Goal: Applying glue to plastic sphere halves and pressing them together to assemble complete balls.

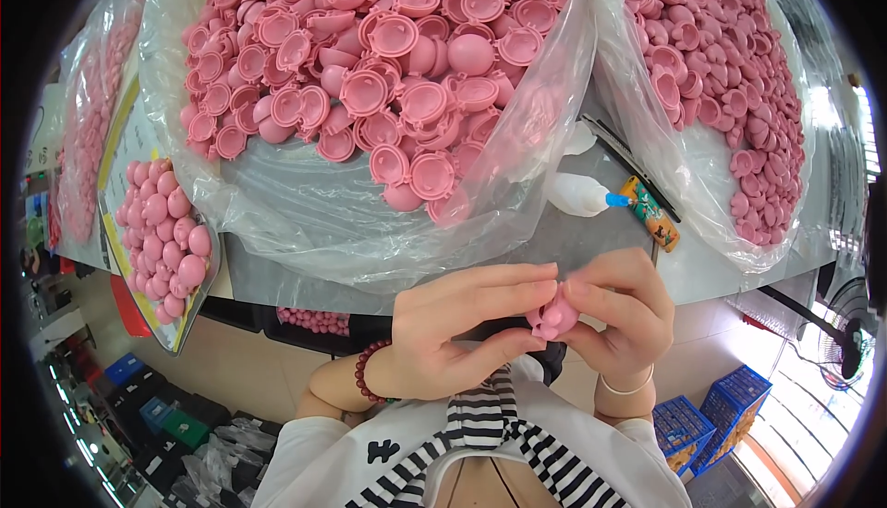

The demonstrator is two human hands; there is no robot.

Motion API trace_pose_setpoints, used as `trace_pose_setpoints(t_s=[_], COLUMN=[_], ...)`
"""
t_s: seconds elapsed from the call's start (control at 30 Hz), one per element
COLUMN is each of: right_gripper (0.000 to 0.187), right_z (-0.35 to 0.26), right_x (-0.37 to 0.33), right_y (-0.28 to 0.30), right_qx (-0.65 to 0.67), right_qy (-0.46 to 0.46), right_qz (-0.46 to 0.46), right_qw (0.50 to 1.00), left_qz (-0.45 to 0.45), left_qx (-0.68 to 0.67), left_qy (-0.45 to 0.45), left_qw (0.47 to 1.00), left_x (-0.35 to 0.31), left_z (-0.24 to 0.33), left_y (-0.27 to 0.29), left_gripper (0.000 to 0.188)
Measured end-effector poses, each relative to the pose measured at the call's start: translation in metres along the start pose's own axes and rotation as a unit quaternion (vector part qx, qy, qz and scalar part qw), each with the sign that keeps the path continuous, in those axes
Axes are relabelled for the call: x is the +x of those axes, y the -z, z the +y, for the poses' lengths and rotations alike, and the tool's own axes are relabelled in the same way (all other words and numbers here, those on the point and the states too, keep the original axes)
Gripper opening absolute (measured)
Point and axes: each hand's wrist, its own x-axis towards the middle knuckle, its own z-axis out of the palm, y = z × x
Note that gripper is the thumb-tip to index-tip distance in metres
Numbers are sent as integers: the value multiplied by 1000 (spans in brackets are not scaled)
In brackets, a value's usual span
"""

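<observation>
In front of my chest, just past the table's near edge, is a small pink plastic ball-shaped piece (554, 314) with little rounded knobs on it. My right hand (624, 314) pinches it from the right between thumb and fingers. From the other side my left hand (462, 328) closes on it, long fingers stretched above and thumb below. The fingers cover much of the piece, so its inside cannot be seen. Beyond my hands, a clear plastic bag (314, 217) holds a heap of pink half-shells (365, 92), several with hinge tabs.
On the right, another bag holds smaller pink parts (711, 55). A white squeeze bottle with a blue tip (580, 195) lies beside a colourful wrapped tool (651, 214). Closed pink balls (166, 235) are piled at the left. Blue crates (735, 406) and a fan (841, 332) stand lower right.
</observation>
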Motion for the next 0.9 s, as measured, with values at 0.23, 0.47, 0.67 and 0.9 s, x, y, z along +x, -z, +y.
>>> trace_pose_setpoints(t_s=[0.23,0.47,0.67,0.9], right_gripper=[40,42,33,29], right_z=[0,-5,-10,-10], right_x=[-3,-4,-12,-13], right_y=[-1,-3,-17,-17], right_qx=[-15,-28,4,10], right_qy=[8,9,40,54], right_qz=[19,33,63,41], right_qw=[1000,999,997,998], left_qz=[-31,-11,-31,-45], left_qx=[-56,-29,-83,-25], left_qy=[7,15,-63,-30], left_qw=[998,999,994,998], left_x=[-1,0,5,7], left_z=[-6,1,-12,-6], left_y=[2,-2,1,6], left_gripper=[37,37,53,47])
